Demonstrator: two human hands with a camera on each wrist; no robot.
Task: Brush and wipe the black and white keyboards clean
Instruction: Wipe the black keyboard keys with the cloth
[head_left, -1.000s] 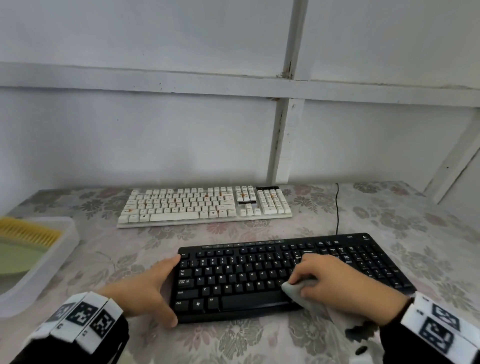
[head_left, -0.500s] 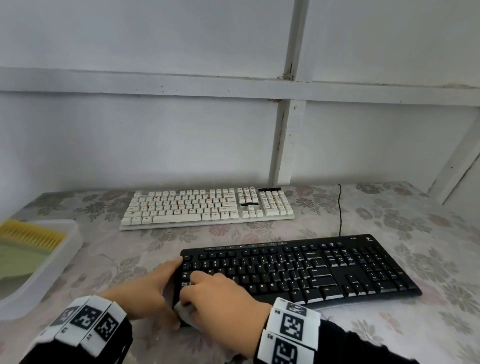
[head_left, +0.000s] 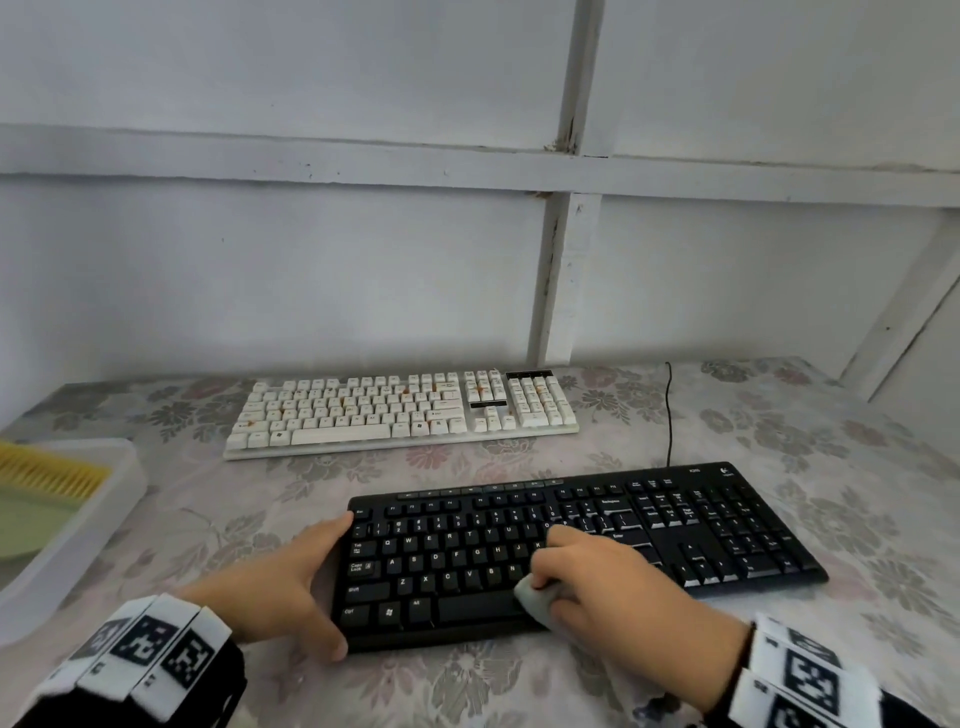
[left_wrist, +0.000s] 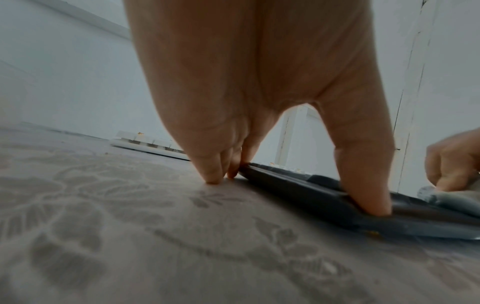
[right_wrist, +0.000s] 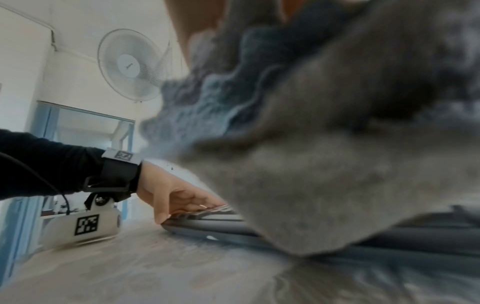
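Observation:
The black keyboard (head_left: 701, 530) lies near me on the flowered tablecloth, and the white keyboard (head_left: 400, 410), with orange stains, lies behind it. My left hand (head_left: 335, 582) braces the black keyboard's left end, straight fingers at the far corner and thumb at the near corner; the left wrist view shows the left hand (left_wrist: 293, 191) against the keyboard edge (left_wrist: 428, 224). My right hand (head_left: 587, 577) grips a bunched grey cloth (head_left: 535, 597) and presses it on the keys near the space bar's right end. The cloth (right_wrist: 324, 164) fills most of the right wrist view.
A white tray (head_left: 78, 540) at the table's left edge holds a yellow-bristled brush (head_left: 52, 475) and a pale green item (head_left: 26, 525). A black cable (head_left: 669, 410) runs from the black keyboard to the wall. A wall fan (right_wrist: 130, 63) hangs off to the left.
My right hand swept the cloth leftward to the keyboard's left end, then back right to the middle. The left hand has stayed at the left end.

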